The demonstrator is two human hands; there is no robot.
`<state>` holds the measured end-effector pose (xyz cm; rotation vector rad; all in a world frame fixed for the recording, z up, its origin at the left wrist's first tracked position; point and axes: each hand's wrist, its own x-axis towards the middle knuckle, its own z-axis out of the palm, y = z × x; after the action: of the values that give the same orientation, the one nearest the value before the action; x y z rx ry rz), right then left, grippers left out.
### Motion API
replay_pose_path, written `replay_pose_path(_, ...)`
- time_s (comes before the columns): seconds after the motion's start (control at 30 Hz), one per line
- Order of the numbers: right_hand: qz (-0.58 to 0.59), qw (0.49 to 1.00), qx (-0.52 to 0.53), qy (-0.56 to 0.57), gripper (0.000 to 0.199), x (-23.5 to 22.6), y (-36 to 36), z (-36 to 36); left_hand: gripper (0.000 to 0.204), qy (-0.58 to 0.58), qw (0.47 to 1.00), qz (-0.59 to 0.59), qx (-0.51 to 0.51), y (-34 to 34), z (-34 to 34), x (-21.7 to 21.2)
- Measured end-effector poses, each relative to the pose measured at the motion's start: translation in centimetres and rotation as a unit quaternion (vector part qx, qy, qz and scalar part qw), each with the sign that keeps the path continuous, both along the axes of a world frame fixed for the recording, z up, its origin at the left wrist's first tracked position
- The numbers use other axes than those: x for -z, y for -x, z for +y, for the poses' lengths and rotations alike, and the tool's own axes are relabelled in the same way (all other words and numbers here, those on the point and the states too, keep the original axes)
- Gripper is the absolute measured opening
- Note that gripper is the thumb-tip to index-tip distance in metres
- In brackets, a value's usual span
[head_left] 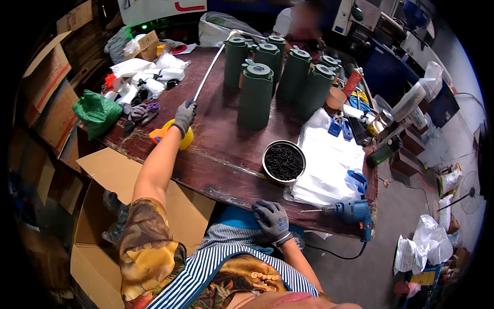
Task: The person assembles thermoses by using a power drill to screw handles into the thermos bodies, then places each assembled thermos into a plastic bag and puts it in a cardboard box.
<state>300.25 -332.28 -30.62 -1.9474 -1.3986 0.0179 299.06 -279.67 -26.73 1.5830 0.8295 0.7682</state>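
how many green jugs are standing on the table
6 dark green jugs stand in a cluster at the table's far middle: one in front, two behind it, three to their right; more may be hidden behind them.

Dim workshop light, dark fisheye rim

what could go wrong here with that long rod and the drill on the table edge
The left hand grips a long thin rod whose far end lies close to the green jugs; swinging it might topple one. The blue drill lies at the table edge near the right hand and might be knocked off.
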Motion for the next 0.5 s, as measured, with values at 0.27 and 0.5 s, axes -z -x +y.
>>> replay_pose_path(0.27, 0.004, 1.0, 0.013, 0.007, 0.035, 0.0, 0.0, -0.3, 0.031, 0.026, 0.989, 0.072, 0.129, 3.9, 1.4, -1.9)
replay_pose_path(0.5, -0.001, 1.0, 0.018, 0.008, 0.034, 0.2, 0.1, -0.1, 0.03, -0.086, 0.983, 0.102, 0.126, 6.1, 1.7, -0.1)
